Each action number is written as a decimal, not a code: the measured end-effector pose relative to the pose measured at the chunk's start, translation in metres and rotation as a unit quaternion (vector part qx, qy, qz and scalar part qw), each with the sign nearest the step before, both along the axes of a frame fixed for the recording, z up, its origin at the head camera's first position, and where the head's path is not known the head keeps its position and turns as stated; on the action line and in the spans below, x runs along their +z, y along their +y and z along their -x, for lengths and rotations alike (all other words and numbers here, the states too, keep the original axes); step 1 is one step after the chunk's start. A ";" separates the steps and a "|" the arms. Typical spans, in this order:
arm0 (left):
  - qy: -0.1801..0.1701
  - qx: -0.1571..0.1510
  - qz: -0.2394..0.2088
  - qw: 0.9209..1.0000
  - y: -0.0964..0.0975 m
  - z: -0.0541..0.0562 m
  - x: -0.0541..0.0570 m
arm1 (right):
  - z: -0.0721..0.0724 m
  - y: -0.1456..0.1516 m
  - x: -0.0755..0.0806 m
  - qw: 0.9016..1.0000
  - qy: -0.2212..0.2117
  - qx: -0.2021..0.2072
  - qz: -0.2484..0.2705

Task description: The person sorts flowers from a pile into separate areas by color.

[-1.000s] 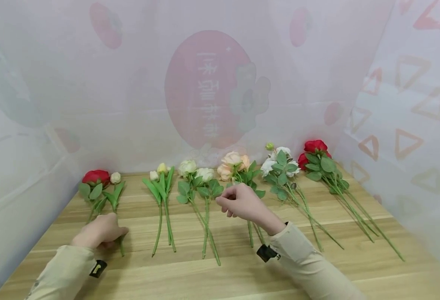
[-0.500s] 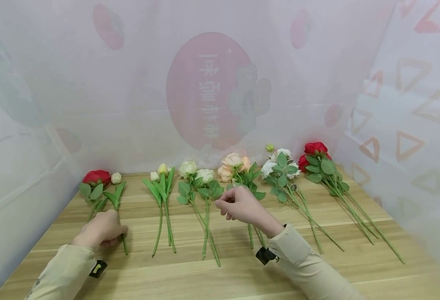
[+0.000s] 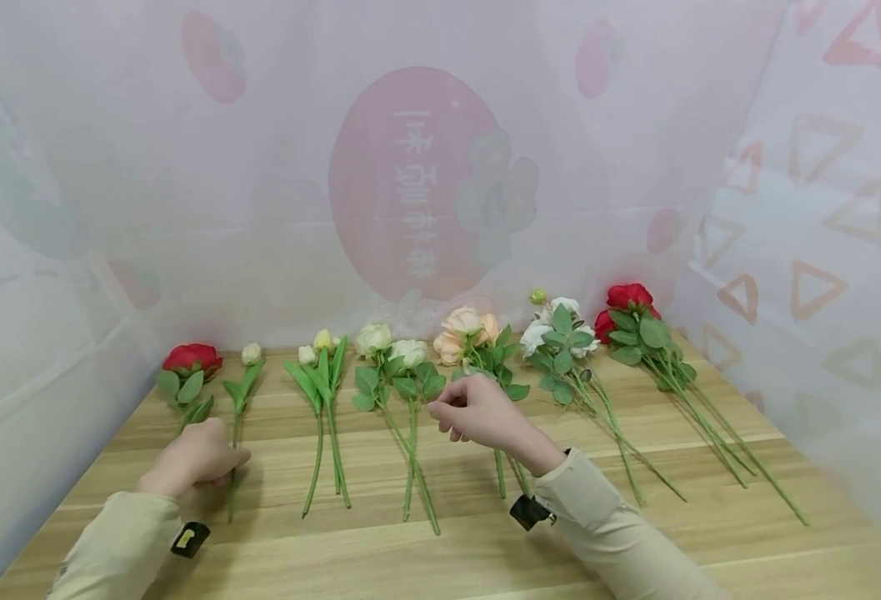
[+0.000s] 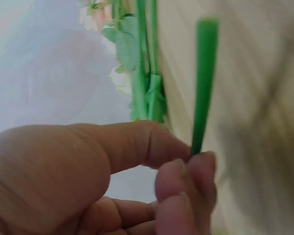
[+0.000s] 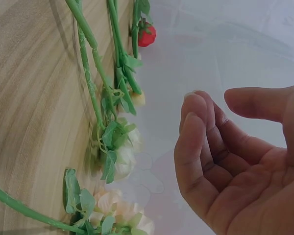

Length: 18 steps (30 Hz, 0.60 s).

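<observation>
My left hand (image 3: 196, 458) pinches the stem of a single white tulip (image 3: 242, 390) between thumb and fingertips. In the left wrist view the green end of that stem (image 4: 205, 83) sticks out past the fingertips. A red rose (image 3: 191, 360) lies just left of the tulip, its lower stem hidden behind the left hand. My right hand (image 3: 485, 417) hovers in front of the peach roses (image 3: 464, 332), hiding part of their stems. Its fingers are loosely bent with a gap to the thumb, and it holds nothing, as the right wrist view shows.
On the wooden table (image 3: 282, 558) lie several more flowers in a row: tulips (image 3: 324, 379), cream roses (image 3: 407, 354), white roses (image 3: 560, 337) and red roses (image 3: 635, 312). A pale printed curtain (image 3: 260, 208) encloses the back and sides.
The white tulip's head has shifted right, away from the red rose, and its stem end has swung left, below my left hand. My right hand has stayed nearly still.
</observation>
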State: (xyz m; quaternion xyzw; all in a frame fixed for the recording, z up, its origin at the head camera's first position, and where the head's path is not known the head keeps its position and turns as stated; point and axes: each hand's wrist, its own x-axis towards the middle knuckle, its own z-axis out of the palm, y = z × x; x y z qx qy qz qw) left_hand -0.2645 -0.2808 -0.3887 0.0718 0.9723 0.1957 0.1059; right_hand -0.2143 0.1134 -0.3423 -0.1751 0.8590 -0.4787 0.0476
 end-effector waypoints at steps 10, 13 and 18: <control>0.074 -0.021 -0.040 0.996 0.002 -0.012 0.032 | -0.001 -0.002 0.001 1.000 -0.002 0.001 0.004; 0.116 -0.026 -0.048 0.992 0.007 -0.020 0.045 | -0.001 -0.002 0.000 1.000 -0.004 0.002 0.002; 0.185 -0.019 -0.068 0.980 0.019 -0.031 0.060 | -0.001 -0.003 -0.002 1.000 -0.001 0.002 0.006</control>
